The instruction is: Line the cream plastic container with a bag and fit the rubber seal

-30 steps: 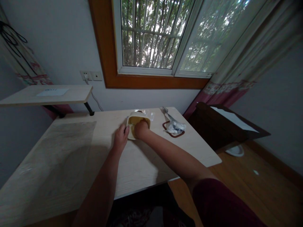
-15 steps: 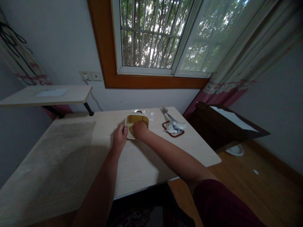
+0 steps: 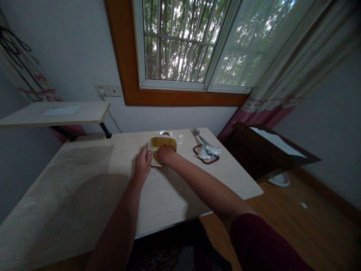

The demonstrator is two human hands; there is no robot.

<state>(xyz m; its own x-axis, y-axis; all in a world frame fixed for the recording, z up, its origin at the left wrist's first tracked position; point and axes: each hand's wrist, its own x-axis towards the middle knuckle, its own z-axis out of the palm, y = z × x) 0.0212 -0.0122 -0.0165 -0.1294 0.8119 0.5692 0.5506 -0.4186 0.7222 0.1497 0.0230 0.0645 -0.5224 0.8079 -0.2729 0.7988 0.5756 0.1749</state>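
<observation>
the cream square container (image 3: 163, 142) sits at the far middle of the table (image 3: 84, 180). the left hand (image 3: 143, 164) clasps its left edge. the right hand (image 3: 165, 154) curls over its near rim, and i cannot tell its grip. a crumpled wrapper (image 3: 208, 152) lies well apart.

The room is dim. Daylight comes only through the window (image 3: 180, 41) beyond the far edge of the surface (image 3: 175, 195), and the panes and the leaves outside are the brightest part, washed out in places. The curtain (image 3: 304, 56) beside it glows pale. The surface is lightest toward its far edge, and a broad, soft shadow lies across its near left part. The arms read dark against it. The left hand (image 3: 143, 165) and right hand (image 3: 166, 154) are too shaded and small to show finger detail. The wide lens bends the window frame and the walls toward the picture's edges, and the corners are soft and murky.
</observation>
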